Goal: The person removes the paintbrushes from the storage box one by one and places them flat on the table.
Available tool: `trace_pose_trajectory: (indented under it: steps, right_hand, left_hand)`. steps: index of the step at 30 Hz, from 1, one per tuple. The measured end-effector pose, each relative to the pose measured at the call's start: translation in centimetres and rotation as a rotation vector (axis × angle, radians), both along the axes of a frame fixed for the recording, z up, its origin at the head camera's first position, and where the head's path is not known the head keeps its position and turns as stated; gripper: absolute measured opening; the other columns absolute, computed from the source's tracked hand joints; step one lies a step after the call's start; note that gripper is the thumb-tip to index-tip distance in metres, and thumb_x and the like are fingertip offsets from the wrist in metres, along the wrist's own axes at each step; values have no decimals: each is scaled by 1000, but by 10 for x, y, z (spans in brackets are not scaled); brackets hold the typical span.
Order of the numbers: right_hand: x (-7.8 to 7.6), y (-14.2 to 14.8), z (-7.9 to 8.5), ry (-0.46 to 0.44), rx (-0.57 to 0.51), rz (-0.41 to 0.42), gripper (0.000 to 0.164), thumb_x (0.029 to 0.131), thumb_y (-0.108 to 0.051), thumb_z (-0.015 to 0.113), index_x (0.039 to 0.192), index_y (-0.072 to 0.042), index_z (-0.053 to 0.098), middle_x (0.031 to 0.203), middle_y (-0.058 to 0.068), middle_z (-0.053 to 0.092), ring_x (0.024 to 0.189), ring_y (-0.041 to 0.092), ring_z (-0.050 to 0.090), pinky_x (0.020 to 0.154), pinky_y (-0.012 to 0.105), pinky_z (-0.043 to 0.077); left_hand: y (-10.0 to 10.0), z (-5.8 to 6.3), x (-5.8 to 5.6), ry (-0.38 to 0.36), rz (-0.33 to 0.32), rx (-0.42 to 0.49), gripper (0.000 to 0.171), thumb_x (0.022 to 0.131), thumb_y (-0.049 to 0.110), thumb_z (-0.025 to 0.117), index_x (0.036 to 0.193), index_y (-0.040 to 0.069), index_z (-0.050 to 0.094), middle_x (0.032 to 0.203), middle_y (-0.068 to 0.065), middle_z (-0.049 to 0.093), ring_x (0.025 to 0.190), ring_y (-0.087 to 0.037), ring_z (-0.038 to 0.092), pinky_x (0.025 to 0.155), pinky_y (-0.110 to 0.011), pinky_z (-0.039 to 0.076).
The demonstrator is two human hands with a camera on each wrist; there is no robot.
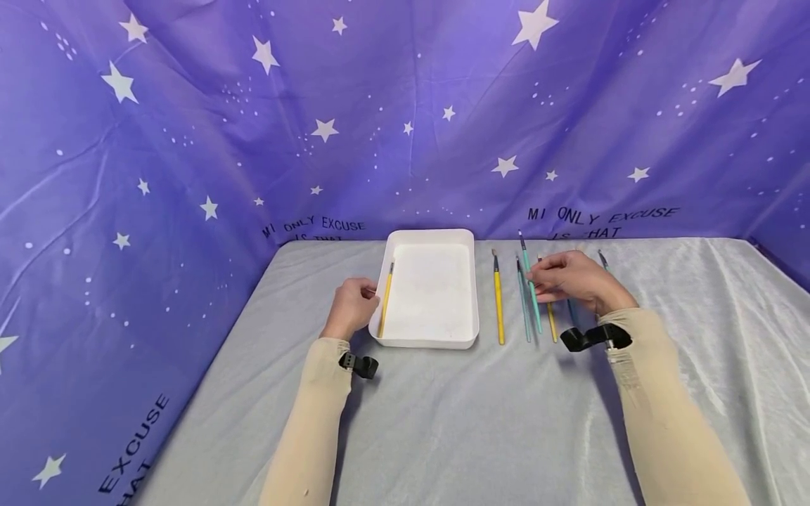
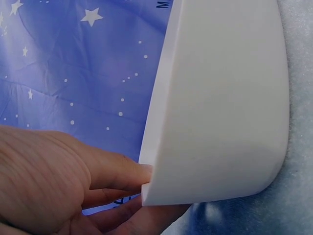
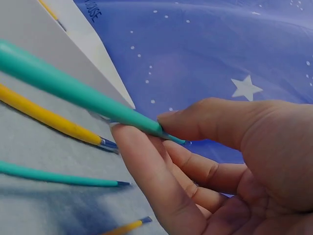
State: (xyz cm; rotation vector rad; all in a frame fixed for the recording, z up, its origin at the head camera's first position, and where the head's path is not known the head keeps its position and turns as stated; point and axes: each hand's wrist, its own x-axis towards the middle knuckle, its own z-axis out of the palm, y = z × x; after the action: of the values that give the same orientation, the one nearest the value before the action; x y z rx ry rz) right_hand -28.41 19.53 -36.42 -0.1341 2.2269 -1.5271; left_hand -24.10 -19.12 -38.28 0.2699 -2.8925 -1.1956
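Note:
My left hand [image 1: 350,308] pinches the left rim of a shallow white tray [image 1: 436,288], thumb and fingers on either side of the wall. Inside the tray, a yellow paintbrush [image 1: 386,299] lies along its left side, bristles away from me. Between thumb and fingers, my right hand [image 1: 579,277] holds a teal paintbrush [image 3: 73,90] above the table, right of the tray. Beneath and beside that hand lie another teal paintbrush [image 1: 524,309] and a yellow paintbrush [image 1: 552,323], the latter partly covered by the hand.
A thicker yellow paintbrush [image 1: 498,302] lies just right of the tray. Beyond the right hand shows the tip of a further brush [image 1: 603,258], mostly hidden. Grey cloth [image 1: 455,422] covers the table; a purple starry curtain [image 1: 380,84] hangs behind and at the left.

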Motion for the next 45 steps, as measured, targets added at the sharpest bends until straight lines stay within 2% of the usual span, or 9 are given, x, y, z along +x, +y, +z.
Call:
trace_pose_trajectory:
  steps: [7, 16, 25, 32, 35, 41, 45]
  right_hand:
    - [-1, 12, -1, 11, -25, -21, 46, 104, -13, 55, 139, 15, 47, 121, 10, 64, 90, 9, 67, 87, 30, 61]
    - [-3, 25, 0, 16, -15, -36, 47, 104, -15, 55, 139, 15, 46, 110, -1, 68, 87, 6, 67, 86, 28, 61]
    - [-2, 46, -3, 8, 33, -67, 53, 104, -21, 57, 143, 12, 44, 112, -1, 66, 90, 2, 68, 87, 27, 60]
    - [1, 58, -3, 0, 72, -83, 55, 105, -26, 54, 146, 9, 43, 120, 0, 63, 92, 0, 67, 90, 26, 59]
    - [1, 63, -4, -8, 59, -97, 55, 105, -27, 56, 146, 8, 43, 115, -2, 65, 91, 0, 66, 90, 26, 59]
    - [3, 72, -3, -25, 12, -156, 50, 103, -23, 59, 143, 6, 47, 96, -14, 68, 85, -1, 68, 84, 24, 60]
    - [3, 79, -4, -24, -11, -179, 37, 103, -19, 60, 134, 1, 55, 90, -13, 70, 82, 0, 67, 81, 23, 60]
  left_hand:
    - [0, -1, 1, 1, 2, 2, 28, 96, 5, 63, 123, 0, 70, 111, -17, 72, 100, -29, 68, 82, -39, 57]
    - [-1, -2, 0, 16, -4, 1, 28, 95, 4, 62, 122, -1, 71, 110, -18, 73, 101, -30, 68, 85, -41, 58]
    - [0, -3, 2, 16, -10, 7, 28, 95, 4, 63, 121, -1, 71, 109, -19, 72, 101, -31, 68, 85, -41, 57]
    - [0, -3, 2, 15, -12, -1, 28, 95, 4, 63, 122, -1, 70, 110, -19, 72, 102, -30, 68, 85, -41, 57]
    - [0, -2, 2, 10, -7, 4, 29, 96, 5, 63, 122, -1, 71, 110, -19, 72, 102, -30, 68, 85, -41, 57]
    - [0, 0, 2, 11, -10, 11, 29, 96, 5, 62, 123, -1, 71, 110, -19, 73, 102, -31, 68, 86, -42, 57]
    - [0, 0, 2, 7, -10, 12, 30, 96, 5, 62, 124, -1, 70, 111, -19, 72, 103, -31, 68, 87, -42, 57]
